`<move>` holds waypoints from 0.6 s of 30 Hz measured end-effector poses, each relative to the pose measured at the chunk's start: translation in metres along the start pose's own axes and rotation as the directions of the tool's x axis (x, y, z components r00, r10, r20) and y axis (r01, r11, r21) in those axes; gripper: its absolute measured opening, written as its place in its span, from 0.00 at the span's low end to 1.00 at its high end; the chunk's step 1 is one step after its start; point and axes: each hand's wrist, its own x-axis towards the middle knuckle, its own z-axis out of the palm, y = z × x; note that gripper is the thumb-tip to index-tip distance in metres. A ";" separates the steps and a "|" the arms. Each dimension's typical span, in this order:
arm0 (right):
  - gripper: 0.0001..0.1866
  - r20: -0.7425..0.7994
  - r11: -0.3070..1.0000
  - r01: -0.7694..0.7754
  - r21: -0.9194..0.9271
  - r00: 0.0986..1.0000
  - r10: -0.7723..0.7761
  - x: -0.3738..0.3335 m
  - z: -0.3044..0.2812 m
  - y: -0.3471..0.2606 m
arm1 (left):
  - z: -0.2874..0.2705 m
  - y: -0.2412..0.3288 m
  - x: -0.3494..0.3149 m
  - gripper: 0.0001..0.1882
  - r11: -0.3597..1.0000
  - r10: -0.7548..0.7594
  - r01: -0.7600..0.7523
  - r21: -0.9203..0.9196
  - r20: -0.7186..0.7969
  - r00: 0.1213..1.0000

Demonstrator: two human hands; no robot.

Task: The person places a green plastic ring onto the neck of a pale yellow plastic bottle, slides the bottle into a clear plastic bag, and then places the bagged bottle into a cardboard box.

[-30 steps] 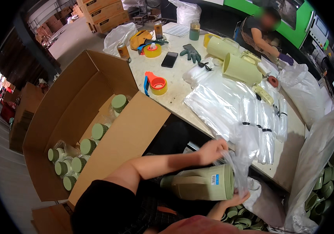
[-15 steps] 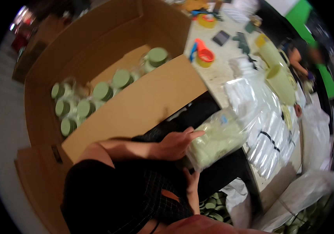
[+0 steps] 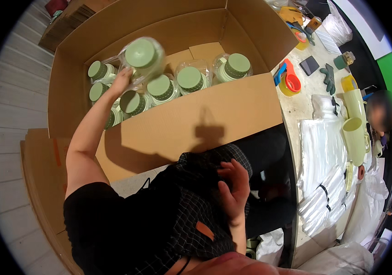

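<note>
Inside the large cardboard box (image 3: 191, 112), my left hand (image 3: 121, 82) is closed on the clear bag around a pale green jug (image 3: 142, 54), whose round green lid faces up. It is held above several similar bagged jugs with green lids, among them one jug (image 3: 190, 80) along the near wall and another jug (image 3: 237, 66) at the right. How far the held jug's base is from the box floor is hidden. My right hand (image 3: 233, 189) holds nothing; its fingers are apart and slightly bent in front of my apron (image 3: 182, 220).
To the right stands a table (image 3: 292, 107) with an orange-red tape dispenser (image 3: 290, 78), a dark phone-like slab (image 3: 309, 65), stacked clear plastic bags (image 3: 322, 146) and an uncovered pale green jug (image 3: 354, 137). A co-worker (image 3: 386, 112) is beyond it. Flattened cardboard (image 3: 44, 169) leans at the left.
My left hand has carried the bagged jug from beside the table leftward into the box. My right hand, earlier under the bag, has come away. The view has turned toward the box.
</note>
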 end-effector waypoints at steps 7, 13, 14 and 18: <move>0.27 -0.192 0.981 -0.194 0.014 0.962 0.193 -0.035 -0.039 0.037 | -0.061 -0.145 0.017 0.27 0.911 -0.413 0.403 0.091 0.237 0.880; 0.22 -0.336 0.924 -0.170 -0.343 0.941 0.049 -0.026 -0.098 0.016 | 0.023 0.002 -0.005 0.27 0.601 0.174 -0.009 0.799 -0.120 0.977; 0.21 -0.362 0.915 -0.137 -0.379 0.932 -0.011 -0.031 -0.111 0.014 | 0.038 0.062 -0.019 0.26 0.657 0.334 -0.140 0.741 -0.118 0.935; 0.20 -0.603 0.884 -0.169 -0.436 0.784 -0.148 -0.083 -0.175 0.008 | 0.181 0.218 -0.071 0.22 0.603 0.679 -0.684 0.410 0.188 0.710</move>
